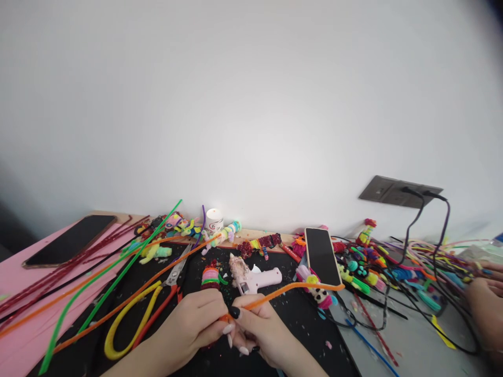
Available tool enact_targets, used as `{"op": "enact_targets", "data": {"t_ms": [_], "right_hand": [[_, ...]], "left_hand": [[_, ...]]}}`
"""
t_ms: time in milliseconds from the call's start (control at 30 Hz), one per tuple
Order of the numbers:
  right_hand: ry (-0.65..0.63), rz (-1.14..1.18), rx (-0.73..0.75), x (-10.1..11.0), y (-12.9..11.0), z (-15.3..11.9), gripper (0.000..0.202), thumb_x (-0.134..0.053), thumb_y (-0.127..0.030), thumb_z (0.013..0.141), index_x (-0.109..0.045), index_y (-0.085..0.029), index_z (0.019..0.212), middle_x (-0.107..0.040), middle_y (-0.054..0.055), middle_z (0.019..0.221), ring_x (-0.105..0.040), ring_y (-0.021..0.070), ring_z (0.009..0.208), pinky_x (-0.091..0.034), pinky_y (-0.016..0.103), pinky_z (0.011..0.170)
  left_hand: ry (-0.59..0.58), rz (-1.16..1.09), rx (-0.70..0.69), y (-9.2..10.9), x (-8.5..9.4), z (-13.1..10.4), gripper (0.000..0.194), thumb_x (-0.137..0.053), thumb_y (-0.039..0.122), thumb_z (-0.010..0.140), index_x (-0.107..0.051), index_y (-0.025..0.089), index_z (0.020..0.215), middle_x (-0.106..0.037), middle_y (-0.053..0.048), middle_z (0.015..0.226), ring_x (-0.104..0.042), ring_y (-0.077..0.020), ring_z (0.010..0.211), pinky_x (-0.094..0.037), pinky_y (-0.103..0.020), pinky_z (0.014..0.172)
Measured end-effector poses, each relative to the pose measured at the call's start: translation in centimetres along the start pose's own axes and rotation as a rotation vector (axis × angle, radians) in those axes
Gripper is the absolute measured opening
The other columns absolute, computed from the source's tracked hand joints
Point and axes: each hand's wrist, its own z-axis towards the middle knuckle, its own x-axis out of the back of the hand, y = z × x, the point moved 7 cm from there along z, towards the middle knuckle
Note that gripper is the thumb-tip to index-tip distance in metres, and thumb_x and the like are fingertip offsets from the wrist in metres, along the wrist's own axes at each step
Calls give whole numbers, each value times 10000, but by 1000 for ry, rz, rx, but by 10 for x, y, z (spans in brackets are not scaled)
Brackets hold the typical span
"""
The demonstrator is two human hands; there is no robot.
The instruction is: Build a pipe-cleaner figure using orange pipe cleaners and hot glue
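My left hand (200,317) and my right hand (259,325) meet at the near middle of the table, fingertips almost touching. Both are closed on an orange pipe cleaner (288,288), whose free end stretches to the right. What lies inside my fingers is partly hidden. Just beyond my left hand stands a small striped pipe-cleaner figure (211,276). A pale pink glue gun (259,280) lies past my right hand. Left of my left hand are orange-handled scissors (173,280) and a yellow pipe-cleaner loop (113,335).
Green pipe cleaners (94,309) cross the left side near a dark phone (70,241). A second phone (322,256) leans among pipe-cleaner figures. Cables (436,256) run from a wall socket (396,191). Another person's hand (487,306) is at the right edge.
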Motion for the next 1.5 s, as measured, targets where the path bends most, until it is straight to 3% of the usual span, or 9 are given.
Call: {"op": "enact_targets", "data": {"t_ms": [500,867,1500], "right_hand": [[-42,5,-16,-4,0,0,414,-680,-506,761,-555,-130,641,-548,-17,514,-416,38,365,-208,159,354],[10,5,-5,-1,-1,1,402,-662,-512,772,-575,-137,653,-552,-18,503,-413,42,360,-221,158,356],[6,13,-4,1,3,1,393,-636,-514,790,-593,-138,683,-533,-26,501,-401,47,371,-216,159,376]], "left_hand": [[62,-8,-12,-6,-6,-6,437,-298,335,993,-537,178,664,-490,12,622,-452,-113,593,-321,-216,557],[-13,-16,64,-7,-5,-2,439,-250,356,997,-549,185,723,-546,5,675,-512,-119,635,-381,-195,597],[41,-20,86,-12,-8,-8,443,-258,348,996,-552,183,709,-525,3,665,-499,-122,629,-371,-204,589]]}}
